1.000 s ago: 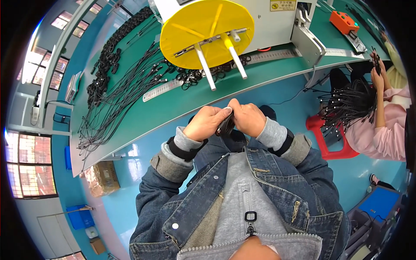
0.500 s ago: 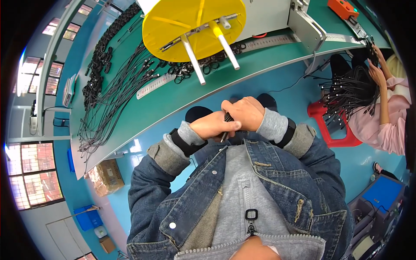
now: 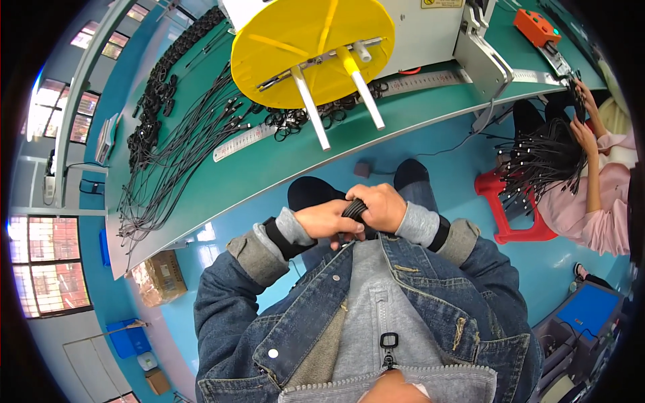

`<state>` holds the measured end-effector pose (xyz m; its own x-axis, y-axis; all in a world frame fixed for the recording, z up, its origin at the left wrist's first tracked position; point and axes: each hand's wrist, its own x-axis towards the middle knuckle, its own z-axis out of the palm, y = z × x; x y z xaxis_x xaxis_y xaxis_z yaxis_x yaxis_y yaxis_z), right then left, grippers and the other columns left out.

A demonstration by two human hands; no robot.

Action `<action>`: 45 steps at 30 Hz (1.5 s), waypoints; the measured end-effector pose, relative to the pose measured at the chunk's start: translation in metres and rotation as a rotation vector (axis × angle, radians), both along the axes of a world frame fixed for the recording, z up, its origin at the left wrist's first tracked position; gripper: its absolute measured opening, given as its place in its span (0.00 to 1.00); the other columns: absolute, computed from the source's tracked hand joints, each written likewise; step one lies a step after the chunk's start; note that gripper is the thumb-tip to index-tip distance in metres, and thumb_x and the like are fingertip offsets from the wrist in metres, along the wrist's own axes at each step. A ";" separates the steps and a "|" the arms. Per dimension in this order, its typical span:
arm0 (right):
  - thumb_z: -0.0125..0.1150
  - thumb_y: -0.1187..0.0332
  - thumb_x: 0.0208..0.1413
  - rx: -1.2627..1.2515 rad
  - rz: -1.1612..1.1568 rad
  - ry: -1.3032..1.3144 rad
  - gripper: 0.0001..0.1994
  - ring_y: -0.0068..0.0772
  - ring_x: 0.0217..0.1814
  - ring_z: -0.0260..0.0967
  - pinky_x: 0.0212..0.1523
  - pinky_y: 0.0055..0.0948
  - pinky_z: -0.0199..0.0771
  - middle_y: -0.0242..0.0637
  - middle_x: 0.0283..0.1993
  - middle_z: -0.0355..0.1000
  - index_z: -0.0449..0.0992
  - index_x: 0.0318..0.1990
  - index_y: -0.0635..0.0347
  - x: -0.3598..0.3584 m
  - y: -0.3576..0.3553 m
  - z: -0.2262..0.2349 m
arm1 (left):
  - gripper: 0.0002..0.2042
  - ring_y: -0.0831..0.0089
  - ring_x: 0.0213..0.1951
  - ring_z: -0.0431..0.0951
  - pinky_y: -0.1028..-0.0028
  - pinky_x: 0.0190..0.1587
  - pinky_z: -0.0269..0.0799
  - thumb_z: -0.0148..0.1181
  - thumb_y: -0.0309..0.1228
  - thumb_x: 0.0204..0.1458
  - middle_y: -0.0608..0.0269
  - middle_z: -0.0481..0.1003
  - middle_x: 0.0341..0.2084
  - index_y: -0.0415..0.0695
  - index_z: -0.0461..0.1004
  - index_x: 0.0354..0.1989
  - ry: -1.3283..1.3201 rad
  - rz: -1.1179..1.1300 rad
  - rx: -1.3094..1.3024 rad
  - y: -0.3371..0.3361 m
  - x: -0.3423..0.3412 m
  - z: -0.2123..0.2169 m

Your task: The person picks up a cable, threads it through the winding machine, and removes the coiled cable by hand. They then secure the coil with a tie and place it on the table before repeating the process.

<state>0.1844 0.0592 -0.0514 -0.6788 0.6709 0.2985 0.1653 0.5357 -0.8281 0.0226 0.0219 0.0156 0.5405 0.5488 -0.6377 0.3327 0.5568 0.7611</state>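
Note:
In front of my waist, both hands are closed on a coiled black cable. Several of its strands show side by side between them. My left hand grips the coil from the left, its thumb pointing right just below the strands. From the right, my right hand wraps around the coil, its fingers curled over it. The rest of the cable is hidden by my hands. Beyond them, over the table edge, two metal rods stick out from a yellow disc on a machine.
Long black cables and coiled ones lie on the green table, with a steel ruler along its front. An orange control box sits far right. Another person handles black cables beside a red stool.
The view has shifted, so the table and disc sit lower in the picture. My hands have turned, baring more of the coil's strands between them. It stays in my grip.

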 end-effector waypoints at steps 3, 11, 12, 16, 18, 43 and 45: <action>0.54 0.70 0.40 0.053 -0.045 -0.113 0.09 0.51 0.26 0.70 0.27 0.43 0.70 0.47 0.22 0.71 0.70 0.32 0.60 -0.009 -0.007 -0.005 | 0.08 0.79 0.20 0.69 0.80 0.20 0.66 0.52 0.31 0.51 0.65 0.71 0.22 0.38 0.69 0.34 -0.080 0.088 -0.052 -0.011 -0.005 -0.015; 0.55 0.71 0.39 0.127 -0.108 -0.351 0.09 0.51 0.25 0.70 0.26 0.44 0.69 0.47 0.21 0.70 0.69 0.32 0.60 -0.031 -0.010 -0.004 | 0.08 0.79 0.22 0.69 0.77 0.25 0.66 0.54 0.28 0.46 0.65 0.71 0.21 0.37 0.70 0.33 0.016 0.131 0.303 -0.023 -0.024 -0.053; 0.55 0.71 0.39 0.127 -0.113 -0.352 0.09 0.51 0.25 0.70 0.26 0.44 0.69 0.47 0.21 0.70 0.69 0.32 0.60 -0.032 -0.008 -0.006 | 0.07 0.80 0.22 0.69 0.77 0.25 0.66 0.54 0.27 0.46 0.66 0.71 0.20 0.37 0.70 0.32 0.024 0.113 0.370 -0.020 -0.024 -0.053; 0.55 0.71 0.40 0.050 -0.017 -0.027 0.08 0.50 0.25 0.70 0.26 0.44 0.69 0.47 0.21 0.70 0.68 0.31 0.60 -0.029 0.000 -0.017 | 0.07 0.75 0.23 0.70 0.73 0.27 0.66 0.54 0.27 0.44 0.63 0.71 0.19 0.36 0.69 0.30 0.106 0.076 0.525 -0.019 -0.024 -0.044; 0.55 0.70 0.40 0.065 0.015 0.059 0.08 0.50 0.25 0.70 0.25 0.43 0.69 0.47 0.21 0.70 0.68 0.30 0.61 -0.029 0.003 -0.016 | 0.08 0.72 0.23 0.71 0.72 0.27 0.66 0.54 0.26 0.43 0.62 0.71 0.19 0.35 0.69 0.30 0.146 0.060 0.567 -0.014 -0.024 -0.040; 0.61 0.66 0.44 0.043 -0.262 0.183 0.10 0.40 0.24 0.67 0.27 0.34 0.67 0.40 0.25 0.71 0.74 0.31 0.62 -0.053 0.112 0.016 | 0.10 0.80 0.19 0.68 0.80 0.22 0.66 0.60 0.24 0.44 0.68 0.70 0.21 0.38 0.69 0.35 -0.125 0.857 0.500 0.017 -0.015 -0.020; 0.61 0.66 0.46 -0.336 -0.146 0.225 0.09 0.31 0.22 0.65 0.26 0.29 0.66 0.36 0.22 0.71 0.75 0.29 0.64 -0.045 0.103 0.028 | 0.09 0.80 0.20 0.69 0.80 0.24 0.67 0.60 0.23 0.44 0.67 0.70 0.22 0.38 0.69 0.35 -0.066 0.945 0.643 0.025 -0.022 -0.016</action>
